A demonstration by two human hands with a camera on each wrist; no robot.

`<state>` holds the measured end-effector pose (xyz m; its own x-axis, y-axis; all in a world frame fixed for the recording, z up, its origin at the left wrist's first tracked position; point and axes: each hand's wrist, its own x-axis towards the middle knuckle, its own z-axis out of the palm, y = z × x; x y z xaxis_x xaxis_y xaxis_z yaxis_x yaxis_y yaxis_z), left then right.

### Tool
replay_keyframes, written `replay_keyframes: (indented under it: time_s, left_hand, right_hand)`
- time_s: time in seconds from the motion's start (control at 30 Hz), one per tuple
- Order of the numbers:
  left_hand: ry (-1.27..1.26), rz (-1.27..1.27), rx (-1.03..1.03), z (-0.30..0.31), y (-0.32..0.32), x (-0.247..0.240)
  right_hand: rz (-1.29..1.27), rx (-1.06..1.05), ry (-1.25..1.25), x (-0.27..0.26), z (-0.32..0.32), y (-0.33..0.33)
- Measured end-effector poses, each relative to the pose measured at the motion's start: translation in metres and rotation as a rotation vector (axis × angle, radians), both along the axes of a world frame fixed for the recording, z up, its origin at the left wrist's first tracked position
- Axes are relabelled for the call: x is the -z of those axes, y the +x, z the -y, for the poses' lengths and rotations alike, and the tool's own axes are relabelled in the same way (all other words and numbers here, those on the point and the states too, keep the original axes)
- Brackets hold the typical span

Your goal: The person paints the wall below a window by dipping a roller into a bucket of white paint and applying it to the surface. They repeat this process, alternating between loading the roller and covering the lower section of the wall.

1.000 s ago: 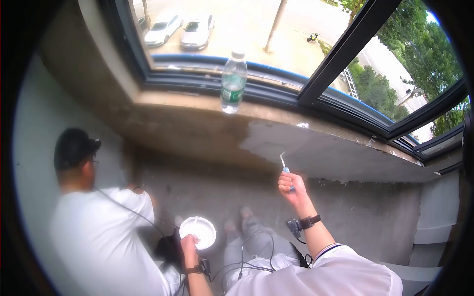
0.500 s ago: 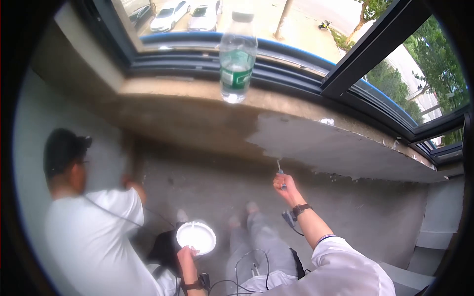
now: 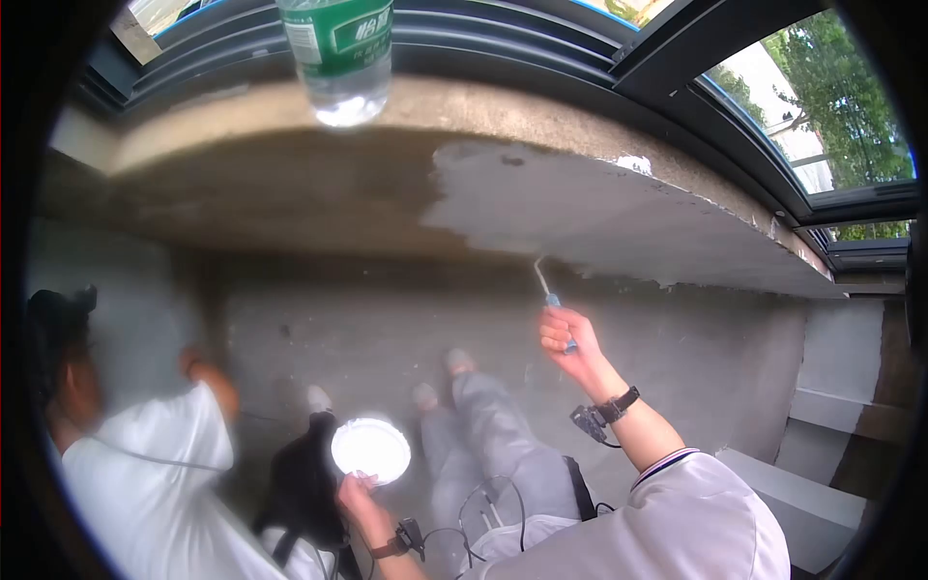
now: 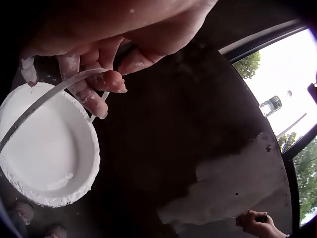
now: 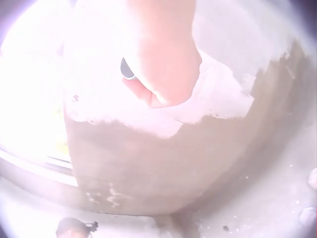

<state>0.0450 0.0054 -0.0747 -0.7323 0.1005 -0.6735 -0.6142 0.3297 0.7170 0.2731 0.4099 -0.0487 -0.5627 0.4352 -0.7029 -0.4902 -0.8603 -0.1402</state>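
Observation:
My right hand (image 3: 572, 340) grips the blue handle of a thin tool (image 3: 542, 280) with a pale, bent metal end. Its tip overlaps the lower edge of the light grey coated patch (image 3: 503, 198) on the wall under the window sill. Low in front of me, my left hand (image 3: 360, 498) holds a white bucket (image 4: 92, 171) by its strap-like handle (image 4: 49, 94), which runs over the curled fingers. White paste (image 4: 42, 144) lies inside the bucket, and smears of it cover the fingers. In the right wrist view, the fist hides most of the tool.
A green-labelled water bottle (image 3: 340, 60) stands on the sill (image 3: 464, 111) at the upper left. Another person (image 3: 145, 454) in a white shirt and dark cap is close on my left. Dark window frames (image 3: 715, 106) run above. Thin cables (image 3: 493, 483) hang across my lap.
The head view has shifted, bringing the bottle larger and farther left. The tool's tip has gone from the coated patch down to its lower edge. Both hands keep their holds.

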Motion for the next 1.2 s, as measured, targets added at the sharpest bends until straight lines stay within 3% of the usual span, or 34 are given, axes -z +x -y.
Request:
replay_keyframes:
  time_s: [0.07, 0.13, 0.2, 0.27, 0.37, 0.4, 0.47, 0.63, 0.67, 0.73, 0.8, 0.93, 1.0, 1.1, 1.2]
  left_hand:
    - [-0.01, -0.022, -0.076, -0.013, 0.004, -0.011]
    - [0.002, -0.002, -0.069, -0.003, 0.01, 0.0]
    - [-0.018, 0.018, -0.114, -0.004, 0.02, 0.02]
    - [-0.015, 0.018, -0.103, -0.011, 0.031, 0.031]
    - [-0.043, -0.011, -0.08, -0.023, 0.036, 0.053]
    - [-0.076, -0.013, -0.079, 0.012, 0.018, 0.024]
    - [-0.084, -0.003, -0.038, 0.025, 0.016, 0.026]
    - [-0.121, 0.052, -0.055, 0.037, 0.02, 0.071]
    - [-0.12, 0.047, -0.072, 0.042, 0.027, 0.081]
    - [-0.146, 0.053, -0.123, 0.04, 0.026, 0.09]
    - [-0.109, 0.047, -0.08, 0.044, 0.027, 0.095]
    - [0.004, 0.086, -0.063, 0.042, 0.034, 0.103]
    - [0.022, 0.096, -0.054, 0.032, 0.035, 0.122]
    - [0.016, 0.109, -0.169, 0.024, 0.035, 0.142]
    - [0.099, 0.073, -0.156, 0.018, 0.042, 0.163]
  right_hand:
    - [0.01, 0.054, 0.038, -0.04, 0.004, 0.016]
    - [-0.003, 0.067, 0.026, -0.04, -0.002, 0.016]
    - [0.0, 0.051, 0.042, -0.005, -0.006, 0.012]
    - [0.272, 0.014, 0.167, 0.059, -0.011, 0.007]
    - [0.298, -0.014, 0.16, 0.161, -0.029, 0.024]
    - [0.329, -0.094, 0.113, 0.155, 0.007, 0.001]
    - [0.286, -0.126, 0.032, 0.179, 0.019, -0.001]
    - [0.262, -0.119, -0.062, 0.238, 0.021, -0.001]
    - [0.325, -0.029, -0.169, 0.245, 0.028, -0.005]
    - [0.396, 0.066, -0.28, 0.239, 0.04, -0.008]
    - [0.2, 0.002, -0.192, 0.215, 0.05, 0.002]
    - [0.137, 0.066, -0.158, 0.06, 0.091, -0.015]
    - [0.18, 0.085, -0.035, 0.02, 0.105, -0.015]
    - [0.268, 0.072, 0.127, -0.007, 0.117, -0.022]
    - [0.32, 0.004, 0.204, 0.019, 0.119, -0.017]
